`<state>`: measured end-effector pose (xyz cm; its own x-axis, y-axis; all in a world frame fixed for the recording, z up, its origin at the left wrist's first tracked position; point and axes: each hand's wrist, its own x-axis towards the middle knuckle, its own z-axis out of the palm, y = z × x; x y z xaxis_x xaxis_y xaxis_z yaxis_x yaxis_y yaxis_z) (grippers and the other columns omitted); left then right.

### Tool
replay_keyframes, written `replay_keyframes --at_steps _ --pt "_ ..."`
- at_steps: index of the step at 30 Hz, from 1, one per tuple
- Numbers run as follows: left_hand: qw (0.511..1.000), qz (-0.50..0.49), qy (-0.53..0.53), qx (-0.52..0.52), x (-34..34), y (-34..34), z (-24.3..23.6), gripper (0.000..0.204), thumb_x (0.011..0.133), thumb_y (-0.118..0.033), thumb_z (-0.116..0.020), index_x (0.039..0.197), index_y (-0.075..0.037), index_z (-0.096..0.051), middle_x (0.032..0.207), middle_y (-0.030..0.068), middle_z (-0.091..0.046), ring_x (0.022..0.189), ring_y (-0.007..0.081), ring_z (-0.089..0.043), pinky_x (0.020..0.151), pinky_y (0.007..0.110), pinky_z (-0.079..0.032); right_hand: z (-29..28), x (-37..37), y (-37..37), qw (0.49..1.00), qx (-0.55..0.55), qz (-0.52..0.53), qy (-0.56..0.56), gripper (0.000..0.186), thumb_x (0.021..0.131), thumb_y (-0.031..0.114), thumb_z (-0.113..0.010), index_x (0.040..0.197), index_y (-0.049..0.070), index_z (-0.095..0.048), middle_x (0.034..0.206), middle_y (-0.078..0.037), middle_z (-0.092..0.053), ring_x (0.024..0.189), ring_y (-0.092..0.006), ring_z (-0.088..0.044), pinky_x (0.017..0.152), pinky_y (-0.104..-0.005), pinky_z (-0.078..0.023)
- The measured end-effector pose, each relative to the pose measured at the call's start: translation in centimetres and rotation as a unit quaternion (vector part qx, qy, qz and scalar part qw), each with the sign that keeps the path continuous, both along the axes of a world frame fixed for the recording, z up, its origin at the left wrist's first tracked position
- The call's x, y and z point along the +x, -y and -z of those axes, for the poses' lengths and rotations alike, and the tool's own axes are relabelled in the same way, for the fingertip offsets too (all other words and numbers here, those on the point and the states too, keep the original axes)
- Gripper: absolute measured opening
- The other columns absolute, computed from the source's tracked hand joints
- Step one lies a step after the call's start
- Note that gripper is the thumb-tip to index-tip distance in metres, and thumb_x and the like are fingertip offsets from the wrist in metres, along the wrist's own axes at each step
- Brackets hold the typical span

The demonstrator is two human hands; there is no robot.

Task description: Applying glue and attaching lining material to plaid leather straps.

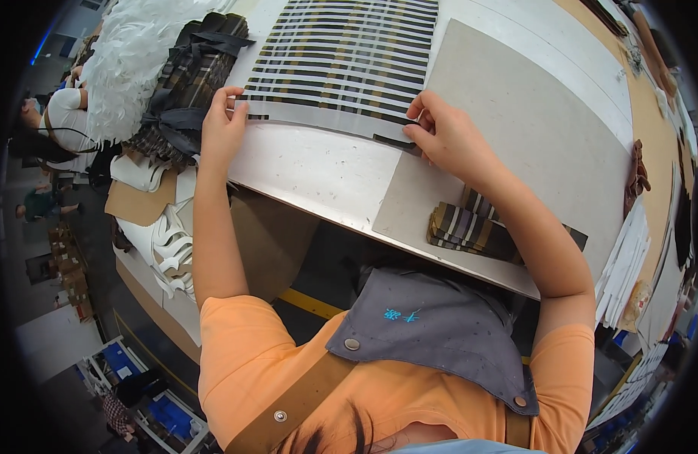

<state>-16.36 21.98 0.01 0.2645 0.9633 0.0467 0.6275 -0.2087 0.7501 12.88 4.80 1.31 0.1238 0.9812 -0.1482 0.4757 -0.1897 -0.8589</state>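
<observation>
A sheet of plaid strips, dark, olive and white in close rows, lies before me on the table. Along its near edge runs a narrow pale strip, with dark plaid showing past it at both ends. My left hand pinches the left end of this pale strip between thumb and fingers. At the opposite end, my right hand has thumb and forefinger closed on the strip's corner. Just below those fingertips is a short dark piece. What lies under the pale strip is mostly hidden.
A large grey board covers the table's right side. Small stacks of plaid pieces lie by my right forearm. Tied plaid bundles and a white heap stand left; white cut pieces lie lower. Another person is at far left.
</observation>
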Motion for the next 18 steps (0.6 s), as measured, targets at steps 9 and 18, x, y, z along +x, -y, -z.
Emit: replay_keyframes --at_steps 9,18 --pt "0.977 -0.021 -0.149 0.153 0.5 0.2 0.7 0.019 0.089 -0.019 -0.059 0.102 -0.005 -0.054 0.073 0.0050 -0.054 0.060 0.0160 -0.052 0.059 0.030 -0.043 -0.5 -0.1 -0.3 0.999 -0.018 -0.017 0.038 0.022 0.086 0.012 -0.061 0.101 0.002 -0.048 0.070 -0.014 -0.058 0.068 -0.0310 -0.058 0.064 -0.0404 -0.045" --pt "0.955 -0.014 -0.188 0.229 0.3 0.4 1.5 0.014 0.095 -0.017 -0.049 0.099 -0.005 -0.052 0.090 0.0117 -0.058 0.079 0.0317 -0.059 0.069 0.042 -0.047 0.8 -0.4 -0.5 0.997 0.050 0.001 0.054 0.020 0.087 0.014 -0.063 0.098 0.003 -0.049 0.062 -0.007 -0.052 0.059 -0.0199 -0.050 0.058 -0.0340 -0.040"
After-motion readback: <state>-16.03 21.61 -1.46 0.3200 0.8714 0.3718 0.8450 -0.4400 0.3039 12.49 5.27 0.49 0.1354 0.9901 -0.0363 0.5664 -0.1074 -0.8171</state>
